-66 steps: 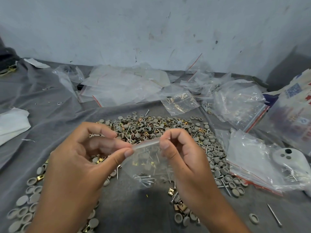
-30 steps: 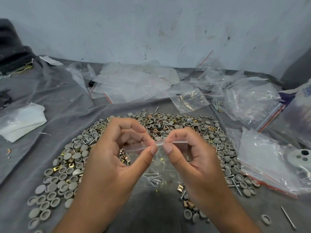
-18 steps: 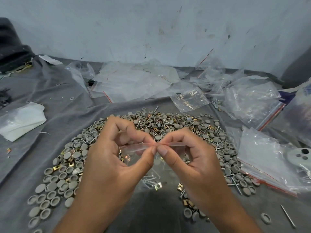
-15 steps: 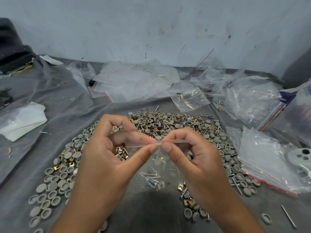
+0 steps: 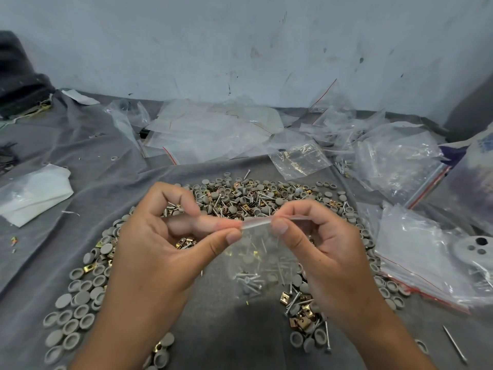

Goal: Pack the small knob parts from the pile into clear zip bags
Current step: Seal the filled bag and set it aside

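A small clear zip bag hangs between my hands above the grey cloth, with screws and a few grey caps and brass clips collected in its bottom. My left hand pinches the bag's top strip between thumb and forefinger. My right hand pinches the same strip a little further right. A wide pile of grey round knob caps, screws and brass clips curves around and behind both hands.
Empty clear zip bags lie heaped along the back by the wall. More bags, some filled, sit at the right beside a grey round part. A white folded bag lies left. A loose nail rests at the front right.
My thumbs, which met at the middle of the bag's top strip, have drawn slightly apart along it. The bag still hangs between both hands.
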A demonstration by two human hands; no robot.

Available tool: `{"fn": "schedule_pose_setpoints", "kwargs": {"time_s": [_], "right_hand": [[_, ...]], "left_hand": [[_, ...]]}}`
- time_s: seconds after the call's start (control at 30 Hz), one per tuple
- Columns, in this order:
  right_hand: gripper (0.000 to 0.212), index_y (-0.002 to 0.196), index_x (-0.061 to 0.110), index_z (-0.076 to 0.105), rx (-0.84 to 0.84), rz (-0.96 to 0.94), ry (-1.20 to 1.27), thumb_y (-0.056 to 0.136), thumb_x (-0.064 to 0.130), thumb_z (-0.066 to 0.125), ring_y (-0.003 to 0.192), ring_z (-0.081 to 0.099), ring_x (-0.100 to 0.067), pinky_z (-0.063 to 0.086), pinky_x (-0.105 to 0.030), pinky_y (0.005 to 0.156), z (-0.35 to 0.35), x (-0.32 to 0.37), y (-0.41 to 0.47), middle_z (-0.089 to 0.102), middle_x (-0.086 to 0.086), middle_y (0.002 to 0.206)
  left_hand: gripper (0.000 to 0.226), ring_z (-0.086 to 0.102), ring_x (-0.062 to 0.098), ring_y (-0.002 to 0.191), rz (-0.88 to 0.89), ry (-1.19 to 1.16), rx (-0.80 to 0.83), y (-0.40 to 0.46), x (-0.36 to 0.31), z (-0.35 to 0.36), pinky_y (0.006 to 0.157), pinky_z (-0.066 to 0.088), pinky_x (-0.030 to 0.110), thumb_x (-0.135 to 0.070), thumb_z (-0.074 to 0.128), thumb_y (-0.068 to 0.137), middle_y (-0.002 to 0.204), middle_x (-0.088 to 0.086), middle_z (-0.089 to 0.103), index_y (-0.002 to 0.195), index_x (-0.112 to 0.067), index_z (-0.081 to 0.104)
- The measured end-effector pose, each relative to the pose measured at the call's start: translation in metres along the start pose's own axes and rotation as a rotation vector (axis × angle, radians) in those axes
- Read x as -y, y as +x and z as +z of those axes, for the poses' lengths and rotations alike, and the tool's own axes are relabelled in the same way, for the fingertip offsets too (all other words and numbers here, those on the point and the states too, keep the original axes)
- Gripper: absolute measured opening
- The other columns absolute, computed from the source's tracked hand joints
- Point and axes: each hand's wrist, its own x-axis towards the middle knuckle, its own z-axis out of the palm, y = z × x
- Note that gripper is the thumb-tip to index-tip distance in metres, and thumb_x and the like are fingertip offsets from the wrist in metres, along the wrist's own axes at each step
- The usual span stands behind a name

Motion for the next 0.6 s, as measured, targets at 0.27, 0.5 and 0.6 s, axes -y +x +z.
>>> {"fn": "schedule_pose_setpoints", "kwargs": {"time_s": [0.27,0.5,0.6], "right_hand": [[0.019,0.096,0.033,0.072,0.041,0.049,0.004,0.090,0.050,0.067,0.068,0.060,-0.008,0.049,-0.020,0.059,0.002,-0.001,0.000,0.070,0.009,0.081],[0.014,0.096,0.034,0.072,0.038,0.029,0.046,0.091,0.047,0.069,0.070,0.062,-0.001,0.045,-0.012,0.062,0.012,0.002,-0.003,0.070,0.015,0.080],[0.013,0.097,0.034,0.073,0.052,0.038,0.031,0.091,0.045,0.070,0.074,0.065,-0.003,0.046,-0.010,0.064,0.013,0.003,-0.004,0.072,0.015,0.085]], "left_hand": [[0.041,0.073,0.020,0.080,0.036,0.073,0.009,0.000,0.005,-0.002,0.072,0.054,0.022,-0.033,0.084,0.072,0.085,0.007,0.077,0.081,-0.033,0.044],[0.050,0.074,0.022,0.078,0.053,0.108,0.022,0.000,0.004,-0.002,0.073,0.051,0.046,-0.049,0.086,0.067,0.087,0.003,0.078,0.095,-0.036,0.047],[0.046,0.072,0.027,0.080,0.047,0.149,0.033,-0.001,0.008,-0.003,0.078,0.051,0.063,-0.047,0.083,0.071,0.086,0.006,0.076,0.088,-0.034,0.042]]}}
